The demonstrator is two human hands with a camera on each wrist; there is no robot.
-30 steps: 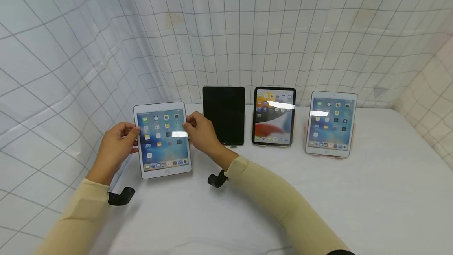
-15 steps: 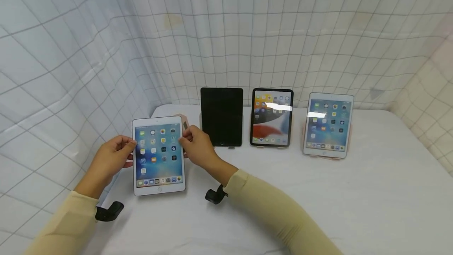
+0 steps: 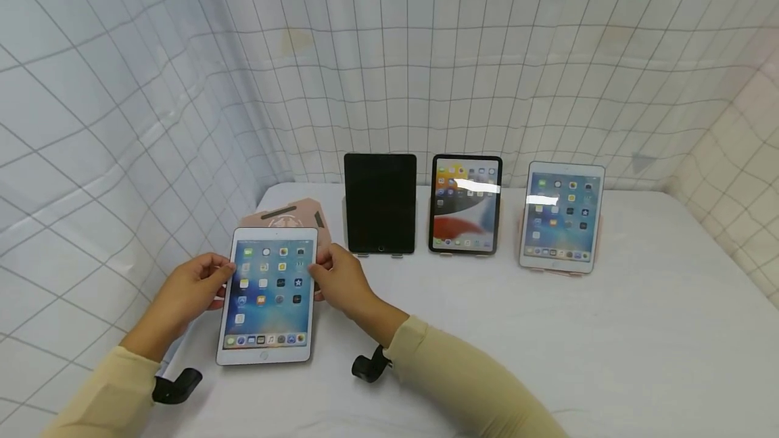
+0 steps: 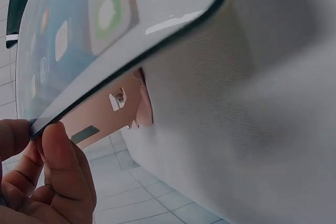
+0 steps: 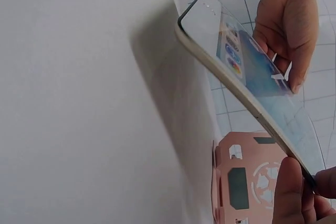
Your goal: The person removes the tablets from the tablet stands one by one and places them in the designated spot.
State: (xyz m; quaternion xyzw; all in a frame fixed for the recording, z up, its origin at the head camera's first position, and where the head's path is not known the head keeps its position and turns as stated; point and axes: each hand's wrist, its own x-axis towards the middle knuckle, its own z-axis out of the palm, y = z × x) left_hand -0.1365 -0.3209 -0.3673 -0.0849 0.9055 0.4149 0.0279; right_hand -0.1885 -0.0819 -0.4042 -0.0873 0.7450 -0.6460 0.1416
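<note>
A white tablet (image 3: 268,296) with a lit screen of app icons is held at the left side of the table. My left hand (image 3: 193,289) pinches its left edge between thumb and fingers, and my right hand (image 3: 342,281) pinches the right edge. In both wrist views the tablet tilts above the white cloth, casting a shadow on it. Behind it stands a pink tablet stand (image 3: 307,213) with cut-outs and dark pads, partly hidden by the tablet in the head view. The right wrist view shows the stand (image 5: 239,187) apart from the tablet.
To the right, a black tablet (image 3: 380,205), a black-framed tablet (image 3: 465,205) with a lit screen and another white tablet (image 3: 562,218) lean in a row on stands. White grid-patterned curtains (image 3: 402,53) enclose the back and sides of the white-covered table (image 3: 487,343).
Both hands have drawn the white tablet down and toward the near edge, tilting it back. The pink stand behind it has come into view. The other tablets stay in place.
</note>
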